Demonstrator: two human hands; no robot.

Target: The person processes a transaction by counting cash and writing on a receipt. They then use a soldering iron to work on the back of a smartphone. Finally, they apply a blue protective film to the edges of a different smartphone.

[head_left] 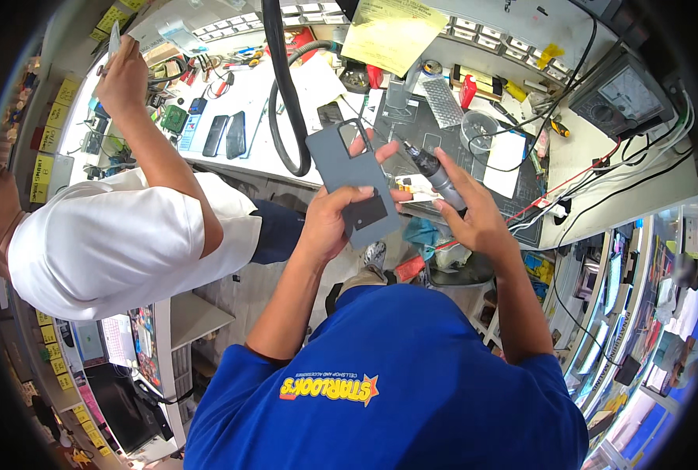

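My left hand [329,222] is closed on a flat dark grey phone back cover [337,167], thumb across its face. The cover is held tilted in the air over the bench's front edge. Near its top is a camera cut-out with a rim, and lower down a darker square patch. In my right hand [474,215] lies a grey pen-shaped rotary tool [437,174], gripped between thumb and fingers. Its thin tip points up and left, close to the cover's top right corner; whether they touch I cannot tell.
A dark work mat [435,135] covers the bench, with a clear round dish [480,129] and loose tools. A thick black hose [284,86] hangs down at centre. Cables run near a meter [623,98] at right. On the left stands another person in a white shirt [121,243], arm over the bench.
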